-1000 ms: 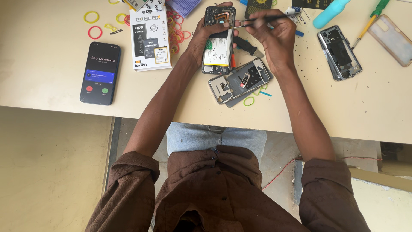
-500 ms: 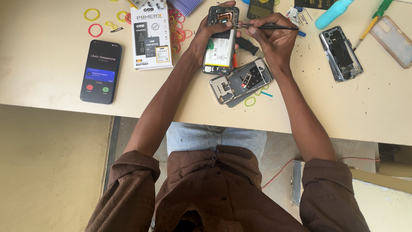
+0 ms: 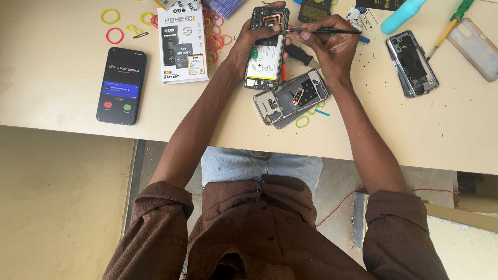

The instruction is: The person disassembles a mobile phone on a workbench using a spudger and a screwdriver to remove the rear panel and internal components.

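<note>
My left hand (image 3: pixel 248 45) grips an opened phone (image 3: pixel 266 52) with its back off, so the white battery and circuit board show. It is held just above the cream table (image 3: pixel 62 67). My right hand (image 3: pixel 329 45) holds thin metal tweezers (image 3: pixel 321 31) level, with their tip at the phone's upper right edge near the camera area. Just below both hands lies a grey phone frame (image 3: pixel 291 96).
At the left lies a black phone (image 3: pixel 121 85) with a lit call screen. A white battery box (image 3: pixel 183 42) and coloured rubber bands (image 3: pixel 115 35) are beside it. On the right are another open phone back (image 3: pixel 412 63), a clear case (image 3: pixel 476 49), a green-handled screwdriver (image 3: pixel 450 27) and a teal bottle (image 3: pixel 403 14).
The view has shifted slightly, so everything sits lower in the frame. My right hand brought the tweezers' tip onto the held phone's upper edge. My left hand kept its grip.
</note>
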